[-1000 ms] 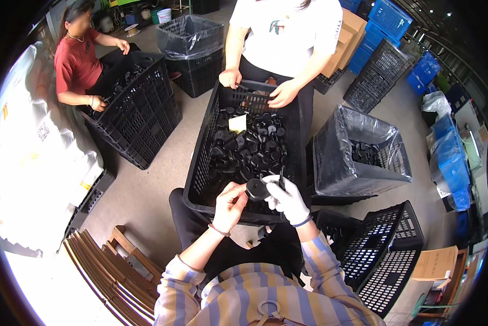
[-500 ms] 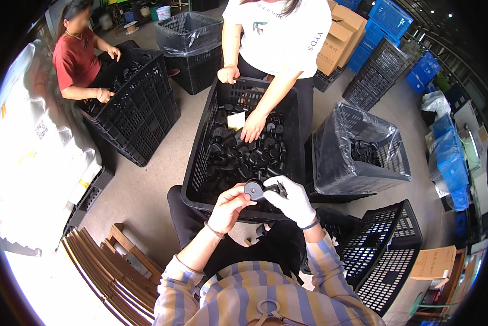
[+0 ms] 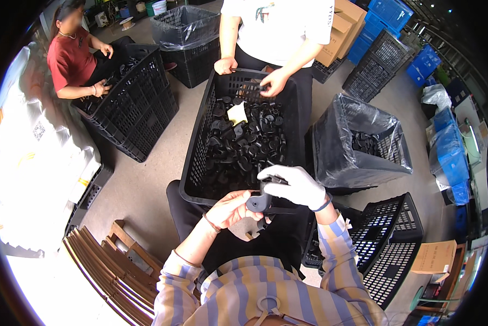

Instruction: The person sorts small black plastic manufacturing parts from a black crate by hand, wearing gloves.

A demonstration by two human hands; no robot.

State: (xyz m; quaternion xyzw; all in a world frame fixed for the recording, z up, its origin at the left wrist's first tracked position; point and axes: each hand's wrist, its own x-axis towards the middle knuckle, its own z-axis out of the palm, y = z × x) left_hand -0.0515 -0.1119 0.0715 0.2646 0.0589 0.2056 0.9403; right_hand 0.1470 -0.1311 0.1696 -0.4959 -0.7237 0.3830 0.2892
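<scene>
My bare left hand (image 3: 228, 211) is closed around the round end of a black plastic part (image 3: 258, 204), a disc with a small central hole and an arm rising from it. My right hand (image 3: 297, 187), in a white glove, curls its fingers about the upper end of that part, covering much of it. Both hands are at the near edge of a large black crate (image 3: 188, 176). Inside the crate lie many similar black parts (image 3: 244, 149) and a pale yellow piece of paper (image 3: 237, 113).
Across the crate a person in a white shirt (image 3: 279, 22) stands with hands at its far end. A lined bin (image 3: 336, 157) stands right of it. Further left, a person in red (image 3: 67, 62) works at another crate (image 3: 138, 114). Perforated crates (image 3: 388, 239) lie near my right side.
Both my hands have come slightly lower, and the held part has turned, its arm now pointing up. The opposite person's reaching hand has drawn back from the parts toward the far rim.
</scene>
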